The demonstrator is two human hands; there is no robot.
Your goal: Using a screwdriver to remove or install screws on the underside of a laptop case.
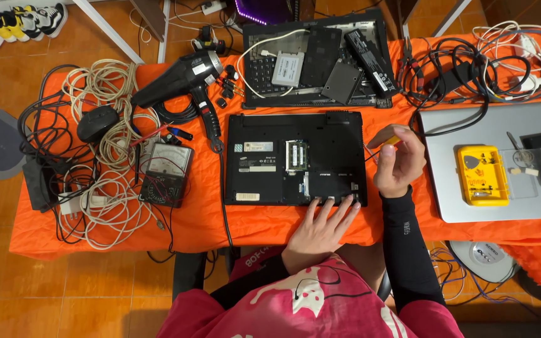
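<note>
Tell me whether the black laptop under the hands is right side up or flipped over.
Flipped over. The black laptop shows its underside: labels, an opened bay with a green memory module. The left hand rests on its near edge.

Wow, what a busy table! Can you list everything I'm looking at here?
laptop: 1, black, upside down, centre
second laptop: 1, black, opened up, behind
third laptop: 1, silver, right
box: 1, yellow, on silver one
heat gun: 1, black, left of centre
meter: 1, black, left
cables: many, white and black, left
cloth: 1, orange, over table
left hand: on laptop edge
right hand: holds yellow tool
</note>
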